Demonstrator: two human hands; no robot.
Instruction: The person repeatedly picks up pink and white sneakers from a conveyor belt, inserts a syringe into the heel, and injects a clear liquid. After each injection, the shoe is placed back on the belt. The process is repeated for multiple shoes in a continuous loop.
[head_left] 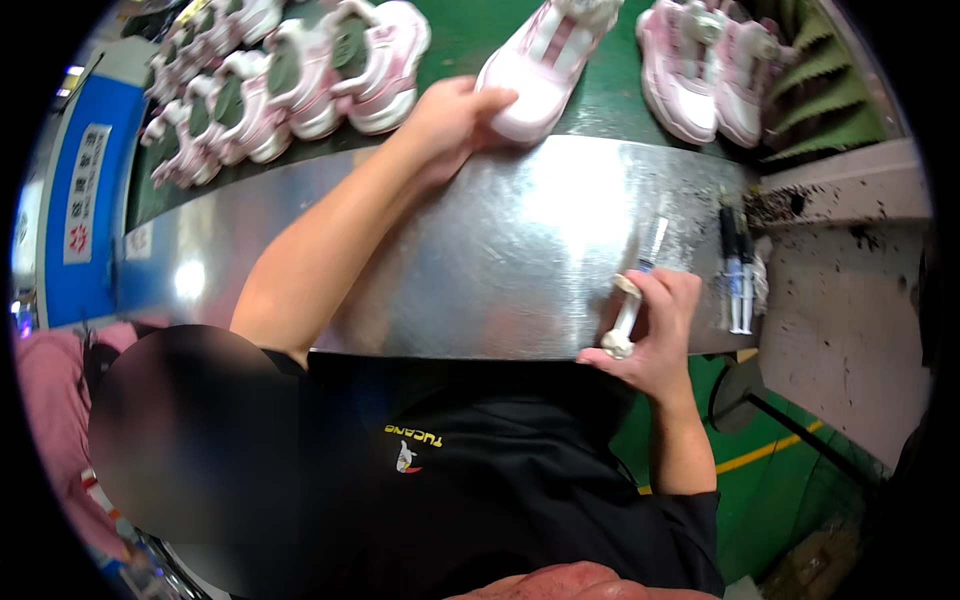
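Note:
My left hand [452, 122] is stretched out to the far middle, closed on the toe end of a pale pink and white sneaker [540, 75]. The sneaker's toe points toward me, and its far end runs out of the top of the view. Close to my body on the right, my right hand [655, 325] grips a syringe [627, 312]. Its white plunger is pulled well out, with my thumb by the plunger's end. The clear barrel points away from me, over the metal tabletop [450, 270].
Rows of similar sneakers [385, 75] stand far left on a green surface [460, 40]. Another pair [690, 80] is far right, beside green jagged strips [835, 90]. More syringes [738, 275] lie at the table's right end, near a dark-stained pale ledge [840, 195]. A person's pink sleeve [50, 400] shows left.

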